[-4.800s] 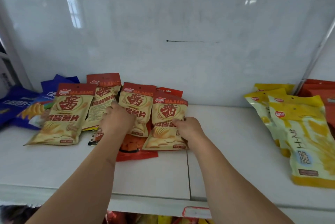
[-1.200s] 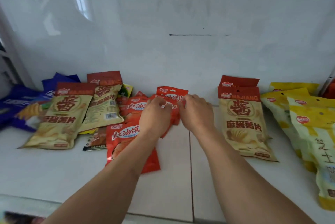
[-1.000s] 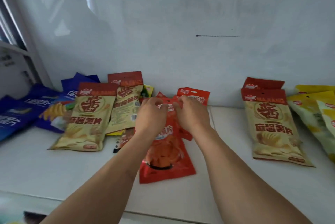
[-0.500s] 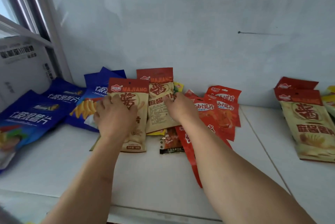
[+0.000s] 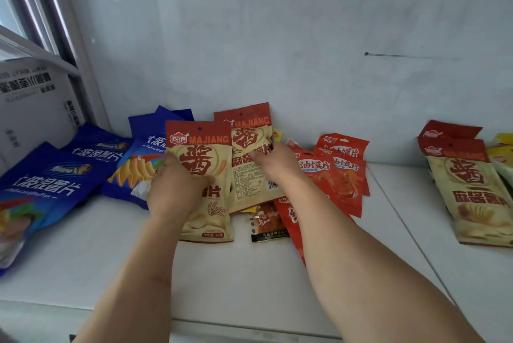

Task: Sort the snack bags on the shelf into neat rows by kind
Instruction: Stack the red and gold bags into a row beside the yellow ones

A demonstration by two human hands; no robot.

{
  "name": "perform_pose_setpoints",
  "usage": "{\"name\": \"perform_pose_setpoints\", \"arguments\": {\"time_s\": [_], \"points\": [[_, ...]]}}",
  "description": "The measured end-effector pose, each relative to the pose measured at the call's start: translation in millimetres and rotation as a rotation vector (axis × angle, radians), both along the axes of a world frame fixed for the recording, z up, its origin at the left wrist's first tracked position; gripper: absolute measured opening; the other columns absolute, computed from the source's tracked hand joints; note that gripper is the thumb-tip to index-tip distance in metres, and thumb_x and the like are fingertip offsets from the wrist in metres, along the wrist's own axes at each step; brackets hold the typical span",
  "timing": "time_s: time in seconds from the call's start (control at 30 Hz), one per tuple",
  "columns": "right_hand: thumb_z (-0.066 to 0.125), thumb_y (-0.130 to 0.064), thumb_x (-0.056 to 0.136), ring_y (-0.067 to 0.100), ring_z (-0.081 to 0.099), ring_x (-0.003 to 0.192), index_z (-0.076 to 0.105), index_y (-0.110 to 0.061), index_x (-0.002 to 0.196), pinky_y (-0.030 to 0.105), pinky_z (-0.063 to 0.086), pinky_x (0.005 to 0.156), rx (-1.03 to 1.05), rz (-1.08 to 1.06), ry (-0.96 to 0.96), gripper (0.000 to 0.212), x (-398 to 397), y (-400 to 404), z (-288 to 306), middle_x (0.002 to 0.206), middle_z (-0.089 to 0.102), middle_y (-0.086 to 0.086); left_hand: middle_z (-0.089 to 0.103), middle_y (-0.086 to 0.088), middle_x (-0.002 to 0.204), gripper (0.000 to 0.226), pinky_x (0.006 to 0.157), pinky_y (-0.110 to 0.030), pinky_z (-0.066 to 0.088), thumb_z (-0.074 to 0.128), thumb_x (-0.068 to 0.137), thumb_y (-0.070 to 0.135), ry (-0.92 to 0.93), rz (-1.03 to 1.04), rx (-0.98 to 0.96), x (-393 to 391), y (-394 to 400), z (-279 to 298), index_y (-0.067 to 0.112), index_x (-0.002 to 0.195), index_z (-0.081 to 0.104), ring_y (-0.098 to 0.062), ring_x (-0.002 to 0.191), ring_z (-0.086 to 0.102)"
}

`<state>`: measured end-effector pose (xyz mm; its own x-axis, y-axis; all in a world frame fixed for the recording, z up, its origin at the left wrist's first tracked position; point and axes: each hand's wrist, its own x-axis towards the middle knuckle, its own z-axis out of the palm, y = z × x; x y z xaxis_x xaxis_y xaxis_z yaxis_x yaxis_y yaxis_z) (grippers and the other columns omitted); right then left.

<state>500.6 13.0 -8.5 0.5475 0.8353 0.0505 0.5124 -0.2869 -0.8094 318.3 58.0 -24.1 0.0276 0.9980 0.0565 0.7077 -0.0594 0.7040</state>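
Both hands on the two MAJIANG bags at mid-shelf.

The left hand [image 5: 175, 190] grasps the front MAJIANG bag [image 5: 206, 176] by its left edge; the right hand [image 5: 273, 165] pinches the rear MAJIANG bag [image 5: 249, 159] (back panel showing). Blue bags [image 5: 55, 184] crowd the left, red bags [image 5: 341, 176] the right; bare shelf [image 5: 236, 281] lies toward the front lip.

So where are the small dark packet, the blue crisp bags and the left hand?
Small dark packet [image 5: 268, 224], head view, orange front.
Blue crisp bags [image 5: 55, 181], head view, white lettering.
Left hand [image 5: 175, 192], head view, its back.
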Motion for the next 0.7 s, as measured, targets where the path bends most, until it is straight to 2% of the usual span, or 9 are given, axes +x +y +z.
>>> {"name": "perform_pose_setpoints", "arguments": {"time_s": [0.13,0.2,0.27,0.33,0.4,0.47,0.57,0.7], "points": [[0.066,-0.037,0.094,0.023,0.070,0.095,0.068,-0.017,0.101,0.042,0.058,0.088,0.058,0.024,0.104,0.020,8,-13,9,0.102,0.072,-0.001,0.060,-0.008,0.128,0.088,0.090,-0.056,0.054,0.087,0.070,0.038,-0.254,0.002,-0.102,1,-2,8,0.022,0.140,0.036,-0.034,0.117,0.060],[0.068,-0.035,0.093,0.021,0.072,0.093,0.066,-0.021,0.096,0.042,0.059,0.085,0.081,0.033,0.197,0.014,15,-25,14,0.104,0.074,-0.001,0.065,-0.004,0.113,0.070,0.074,-0.042,0.057,0.085,0.074,0.033,-0.362,-0.027,-0.124,3,-5,12,0.018,0.129,0.045,-0.025,0.097,0.066],[0.068,-0.034,0.093,0.018,0.072,0.091,0.065,-0.023,0.093,0.040,0.059,0.082,0.093,0.026,0.257,0.011,23,-39,17,0.103,0.075,-0.002,0.066,0.000,0.097,0.050,0.059,-0.030,0.050,0.081,0.081,0.026,-0.451,-0.088,-0.169,10,-12,16,0.016,0.119,0.050,-0.015,0.076,0.065],[0.067,-0.034,0.093,0.015,0.072,0.087,0.064,-0.026,0.092,0.034,0.057,0.077,0.110,0.016,0.288,0.009,33,-55,20,0.099,0.075,-0.005,0.072,-0.004,0.097,0.046,0.066,-0.038,0.059,0.082,0.080,0.023,-0.533,-0.131,-0.232,16,-20,21,0.020,0.116,0.054,-0.021,0.076,0.072],[0.068,-0.033,0.093,0.016,0.073,0.086,0.064,-0.026,0.093,0.035,0.057,0.079,0.130,-0.004,0.305,0.009,45,-71,21,0.096,0.075,-0.005,0.074,-0.005,0.097,0.041,0.074,-0.045,0.062,0.084,0.078,0.019,-0.592,-0.179,-0.256,24,-30,27,0.022,0.109,0.057,-0.026,0.078,0.075],[0.069,-0.033,0.092,0.017,0.074,0.087,0.066,-0.024,0.101,0.040,0.058,0.085,0.153,-0.031,0.319,0.013,59,-88,21,0.096,0.076,-0.005,0.076,-0.007,0.093,0.036,0.070,-0.042,0.062,0.082,0.080,0.016,-0.638,-0.260,-0.286,36,-42,32,0.019,0.107,0.060,-0.026,0.076,0.076],[0.072,-0.031,0.091,0.018,0.076,0.084,0.069,-0.021,0.104,0.044,0.060,0.084,0.203,-0.082,0.341,0.017,83,-116,20,0.094,0.078,-0.002,0.078,-0.007,0.087,0.034,0.064,-0.039,0.061,0.082,0.079,0.013,-0.692,-0.366,-0.341,59,-69,40,0.018,0.106,0.061,-0.025,0.071,0.077],[0.073,-0.031,0.089,0.022,0.076,0.083,0.069,-0.021,0.100,0.049,0.061,0.081,0.251,-0.171,0.350,0.016,122,-159,17,0.091,0.078,0.001,0.078,-0.013,0.089,0.036,0.074,-0.054,0.062,0.080,0.080,0.007,-0.741,-0.463,-0.447,96,-105,39,0.013,0.111,0.063,-0.033,0.078,0.077]]}}
